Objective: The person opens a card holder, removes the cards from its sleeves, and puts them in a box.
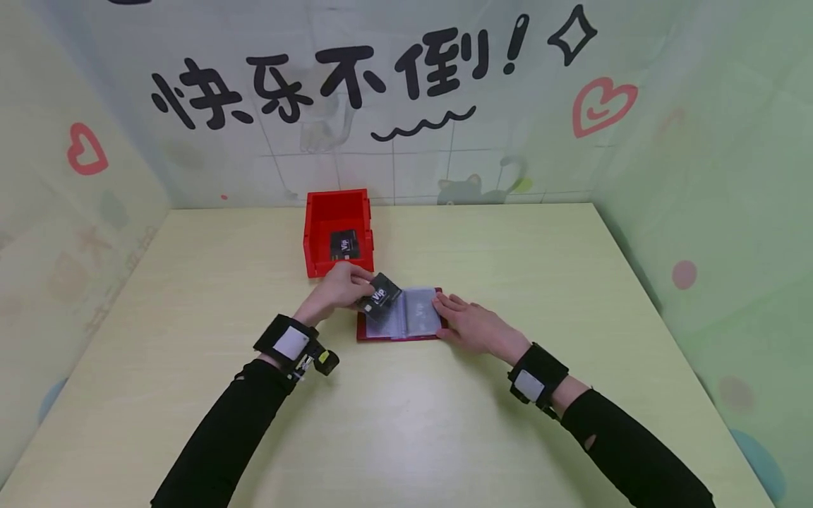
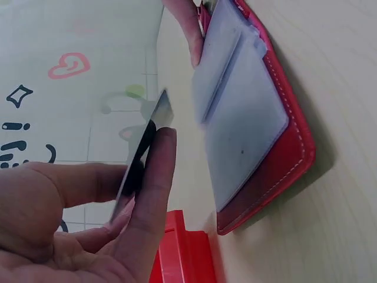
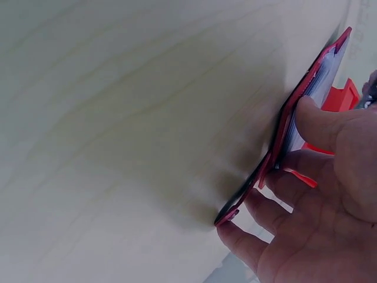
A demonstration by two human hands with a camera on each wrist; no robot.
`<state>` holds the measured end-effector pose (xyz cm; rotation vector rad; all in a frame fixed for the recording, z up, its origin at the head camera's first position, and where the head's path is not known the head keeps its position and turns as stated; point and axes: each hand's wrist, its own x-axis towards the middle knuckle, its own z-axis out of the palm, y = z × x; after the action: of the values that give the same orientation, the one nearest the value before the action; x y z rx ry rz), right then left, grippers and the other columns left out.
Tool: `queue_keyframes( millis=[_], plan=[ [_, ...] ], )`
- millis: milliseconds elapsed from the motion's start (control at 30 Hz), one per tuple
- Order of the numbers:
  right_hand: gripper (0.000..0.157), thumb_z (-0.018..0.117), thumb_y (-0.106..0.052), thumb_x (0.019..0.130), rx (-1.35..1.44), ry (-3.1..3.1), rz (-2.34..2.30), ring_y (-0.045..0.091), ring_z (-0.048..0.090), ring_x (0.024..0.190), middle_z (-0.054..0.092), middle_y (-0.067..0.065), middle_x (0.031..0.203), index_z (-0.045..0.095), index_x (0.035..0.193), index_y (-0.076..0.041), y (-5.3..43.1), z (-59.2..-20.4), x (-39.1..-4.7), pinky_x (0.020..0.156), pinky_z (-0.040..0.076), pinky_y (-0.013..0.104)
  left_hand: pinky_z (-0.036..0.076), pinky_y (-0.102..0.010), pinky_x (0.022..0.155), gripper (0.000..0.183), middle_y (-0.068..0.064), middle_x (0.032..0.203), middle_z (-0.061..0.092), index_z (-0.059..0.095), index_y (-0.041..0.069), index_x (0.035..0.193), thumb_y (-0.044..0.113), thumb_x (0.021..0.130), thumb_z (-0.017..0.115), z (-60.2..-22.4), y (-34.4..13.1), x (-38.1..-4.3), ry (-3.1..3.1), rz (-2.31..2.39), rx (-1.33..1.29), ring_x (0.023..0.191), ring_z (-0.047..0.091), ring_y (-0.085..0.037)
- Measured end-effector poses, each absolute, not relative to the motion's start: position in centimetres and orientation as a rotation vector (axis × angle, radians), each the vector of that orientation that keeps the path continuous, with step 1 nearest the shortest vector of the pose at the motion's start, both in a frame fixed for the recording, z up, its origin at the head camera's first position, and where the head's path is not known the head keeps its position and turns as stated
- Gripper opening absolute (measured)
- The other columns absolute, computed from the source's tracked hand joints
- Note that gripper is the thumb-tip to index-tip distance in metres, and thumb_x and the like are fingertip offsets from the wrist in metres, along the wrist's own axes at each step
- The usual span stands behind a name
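Note:
My left hand (image 1: 341, 288) pinches a black card (image 1: 381, 293) marked "Vip" between thumb and fingers. The card is tilted above the left page of an open card holder (image 1: 362, 331), which has a red stitched cover and clear plastic sleeves (image 2: 244, 138). In the left wrist view the card (image 2: 140, 150) appears nearly edge-on, apart from the sleeves. My right hand (image 1: 473, 326) rests on the holder's right edge. In the right wrist view its thumb lies at the sleeves and its extended fingertips touch the red cover (image 3: 285, 124).
A red open bin (image 1: 317, 233) stands behind the left hand, with another black "Vip" card (image 1: 344, 244) in it. The pale wooden table (image 1: 394, 423) meets a printed backdrop (image 1: 394, 169) at the back and on both sides.

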<state>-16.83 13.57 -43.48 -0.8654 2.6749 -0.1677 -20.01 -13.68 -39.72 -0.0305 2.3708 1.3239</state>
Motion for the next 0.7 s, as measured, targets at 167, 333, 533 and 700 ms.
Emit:
queue_keyframes(
  millis=[167, 333, 533, 700],
  plan=[
    [0.067, 0.055, -0.034, 0.103, -0.853, 2.667, -0.168, 0.038, 0.031, 0.152, 0.029, 0.016, 0.165, 0.031, 0.157, -0.003, 13.6, -43.5, -16.9, 0.116, 0.036, 0.058, 0.059, -0.043, 0.092, 0.045, -0.028, 0.136, 0.051, 0.045, -0.009, 0.144, 0.007, 0.103, 0.047, -38.7, -14.4, -20.1, 2.388, 1.366, 0.014, 0.116, 0.053, -0.034],
    [0.067, 0.055, -0.035, 0.103, -0.854, 2.666, -0.167, 0.038, 0.031, 0.152, 0.029, 0.016, 0.165, 0.03, 0.157, -0.003, 13.6, -43.6, -16.9, 0.116, 0.036, 0.058, 0.054, -0.046, 0.102, 0.048, -0.029, 0.141, 0.049, 0.036, -0.01, 0.149, 0.009, 0.105, 0.039, -38.2, -15.4, -21.0, 2.384, 1.431, -0.034, 0.118, 0.054, -0.034],
    [0.068, 0.055, -0.036, 0.103, -0.844, 2.652, -0.165, 0.038, 0.029, 0.152, 0.028, 0.016, 0.165, 0.029, 0.157, -0.004, 13.6, -43.5, -17.0, 0.117, 0.034, 0.058, 0.055, -0.045, 0.1, 0.048, -0.032, 0.142, 0.049, 0.033, -0.007, 0.15, 0.007, 0.104, 0.037, -38.3, -16.4, -22.4, 2.545, 1.52, -0.108, 0.119, 0.056, -0.037],
    [0.068, 0.055, -0.035, 0.103, -0.839, 2.646, -0.171, 0.038, 0.028, 0.153, 0.027, 0.015, 0.166, 0.029, 0.157, -0.004, 13.6, -43.4, -17.0, 0.118, 0.033, 0.059, 0.057, -0.047, 0.094, 0.05, -0.03, 0.147, 0.043, 0.025, 0.003, 0.152, 0.004, 0.104, 0.036, -38.3, -16.7, -23.5, 2.574, 1.648, -0.211, 0.122, 0.057, -0.042]
  ],
)
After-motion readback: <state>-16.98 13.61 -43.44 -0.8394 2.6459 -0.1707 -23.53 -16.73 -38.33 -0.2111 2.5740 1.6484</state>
